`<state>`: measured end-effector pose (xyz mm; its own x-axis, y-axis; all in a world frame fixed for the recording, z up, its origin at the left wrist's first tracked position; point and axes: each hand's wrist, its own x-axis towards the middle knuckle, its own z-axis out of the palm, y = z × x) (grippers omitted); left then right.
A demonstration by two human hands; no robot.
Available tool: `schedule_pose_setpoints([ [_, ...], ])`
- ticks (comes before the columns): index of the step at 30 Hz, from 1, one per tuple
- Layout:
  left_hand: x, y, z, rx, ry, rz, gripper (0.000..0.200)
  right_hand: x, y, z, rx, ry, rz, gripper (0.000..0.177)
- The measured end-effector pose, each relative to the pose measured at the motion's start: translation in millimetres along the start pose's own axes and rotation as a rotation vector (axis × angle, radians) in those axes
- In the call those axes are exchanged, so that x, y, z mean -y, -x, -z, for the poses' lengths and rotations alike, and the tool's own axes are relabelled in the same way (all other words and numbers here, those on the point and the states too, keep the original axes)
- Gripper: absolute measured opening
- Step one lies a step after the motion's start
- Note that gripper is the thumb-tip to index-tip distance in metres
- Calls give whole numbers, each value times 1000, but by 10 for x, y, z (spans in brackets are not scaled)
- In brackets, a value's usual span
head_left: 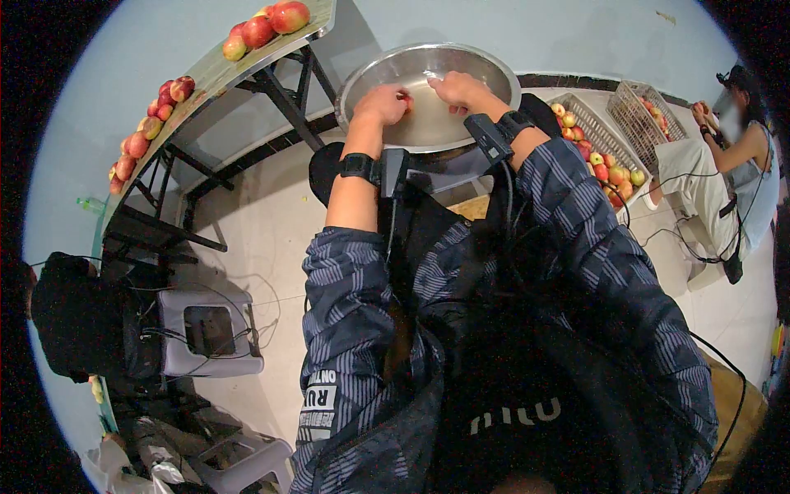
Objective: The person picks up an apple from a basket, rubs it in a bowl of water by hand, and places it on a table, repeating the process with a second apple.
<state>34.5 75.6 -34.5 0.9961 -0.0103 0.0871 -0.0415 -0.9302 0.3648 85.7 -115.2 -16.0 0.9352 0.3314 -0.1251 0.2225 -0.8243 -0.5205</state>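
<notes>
A wide metal basin [432, 130] stands in front of my knees, and both of my hands are over it. My left hand [381, 105] is closed around a red apple [406, 100], mostly hidden by my fingers. Across from it, my right hand [462, 90] is curled with thumb and fingers drawn together. A small bright spot shows by its fingertips, but I cannot make out what it holds. The two hands are apart. Each wrist wears a black strap with a box-shaped device.
A crate of apples [613, 156] stands right of the basin, with a second crate [634, 115] behind it. Another person [732, 156] sits at far right. More apples [257, 31] line tables at left. A grey stool [177, 321] and cables lie lower left.
</notes>
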Motion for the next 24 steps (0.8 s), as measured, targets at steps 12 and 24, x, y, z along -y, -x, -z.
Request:
schedule_pose_setpoints([
  [12, 83, -136, -103, -40, 171, -119, 33, -27, -11, -7, 6, -32, 13, 57],
  [24, 99, -152, -95, 21, 41, 32, 47, -48, -113, -53, -7, -79, 198, 59],
])
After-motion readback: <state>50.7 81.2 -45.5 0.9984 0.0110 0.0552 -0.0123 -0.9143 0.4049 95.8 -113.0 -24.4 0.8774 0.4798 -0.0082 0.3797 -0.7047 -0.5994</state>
